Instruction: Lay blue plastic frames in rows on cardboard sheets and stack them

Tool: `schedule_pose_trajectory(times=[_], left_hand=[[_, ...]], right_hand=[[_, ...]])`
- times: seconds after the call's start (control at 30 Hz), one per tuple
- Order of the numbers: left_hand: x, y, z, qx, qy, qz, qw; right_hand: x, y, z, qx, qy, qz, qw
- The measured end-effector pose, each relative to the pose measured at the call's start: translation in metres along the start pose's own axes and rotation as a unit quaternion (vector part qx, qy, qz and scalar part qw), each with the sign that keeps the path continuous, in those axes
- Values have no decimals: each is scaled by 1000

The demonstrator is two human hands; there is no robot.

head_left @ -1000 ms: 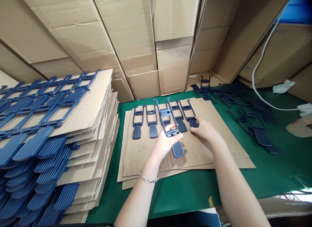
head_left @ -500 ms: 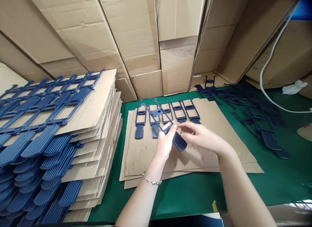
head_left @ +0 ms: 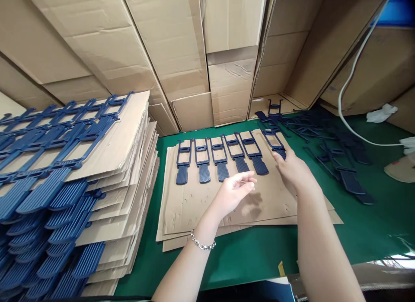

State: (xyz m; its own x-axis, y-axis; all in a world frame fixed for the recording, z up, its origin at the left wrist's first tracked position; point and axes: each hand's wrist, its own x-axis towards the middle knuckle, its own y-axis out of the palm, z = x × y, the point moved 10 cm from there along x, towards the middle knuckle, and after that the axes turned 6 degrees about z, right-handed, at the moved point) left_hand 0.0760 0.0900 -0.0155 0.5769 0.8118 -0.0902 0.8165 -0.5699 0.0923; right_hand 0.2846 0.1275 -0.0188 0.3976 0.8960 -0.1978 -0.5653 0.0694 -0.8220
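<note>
My right hand [head_left: 294,171] grips the ribbed end of a dark blue plastic frame piece [head_left: 273,139] at the right end of a row. Its open frame points away from me, over the right part of a cardboard sheet [head_left: 201,211]. Several like pieces lie side by side to its left, among them one with a ribbed tab [head_left: 260,165]. Above the sheet, just in front of these tabs, my left hand [head_left: 235,190] holds nothing, its fingers stretched out and a little apart. A chain bracelet [head_left: 202,241] circles the left wrist.
At left rises a tall stack of cardboard sheets [head_left: 142,137] layered with blue frame pieces [head_left: 61,185]. A loose pile of frame pieces [head_left: 340,159] lies on the green table [head_left: 256,250] at right. Cardboard panels [head_left: 175,42] stand behind, and a white cable [head_left: 343,94] hangs at right.
The frame piece held by both hands has moved right and away to the row's right end. My left hand has let go of it; the right still grips it.
</note>
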Motion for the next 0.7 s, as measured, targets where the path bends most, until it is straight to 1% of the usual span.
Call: schedule_pose_trajectory(times=[0.1, 0.2, 0.27, 0.33, 0.4, 0.47, 0.5, 0.53, 0.57, 0.6, 0.63, 0.67, 0.7], left_hand=[[-4, 11, 11, 37, -77, 95, 992], [-13, 23, 22, 98, -133, 172, 971], [-17, 32, 29, 143, -156, 201, 957], [-19, 44, 34, 155, -168, 226, 947], [-24, 65, 34, 130, -174, 280, 935], [-36, 88, 29, 111, -177, 345, 915], [-42, 97, 25, 115, -171, 360, 910], [-47, 103, 20, 133, -152, 356, 912], [-51, 104, 15, 159, -127, 326, 923], [-55, 103, 9, 193, -87, 288, 934], [-60, 102, 1, 245, -28, 245, 938], [-70, 105, -7, 313, 50, 224, 922], [-82, 106, -4, 336, 73, 219, 913]], right_hand=[[11, -1, -29, -20, 61, -4, 998], [12, -6, -42, -29, 94, -25, 995], [11, -8, -42, -44, 100, -31, 994], [11, -7, -40, -59, 98, -30, 993], [11, -5, -37, -69, 94, -32, 993], [11, -3, -33, -72, 85, -39, 993], [12, -2, -31, -71, 77, -41, 994], [12, -1, -28, -72, 69, -46, 994], [13, -2, -25, -72, 62, -56, 994], [15, -5, -22, -74, 53, -72, 993], [18, -11, -18, -75, 41, -95, 992], [22, -18, -13, -75, 25, -121, 989], [28, -26, -7, -74, 3, -147, 986]])
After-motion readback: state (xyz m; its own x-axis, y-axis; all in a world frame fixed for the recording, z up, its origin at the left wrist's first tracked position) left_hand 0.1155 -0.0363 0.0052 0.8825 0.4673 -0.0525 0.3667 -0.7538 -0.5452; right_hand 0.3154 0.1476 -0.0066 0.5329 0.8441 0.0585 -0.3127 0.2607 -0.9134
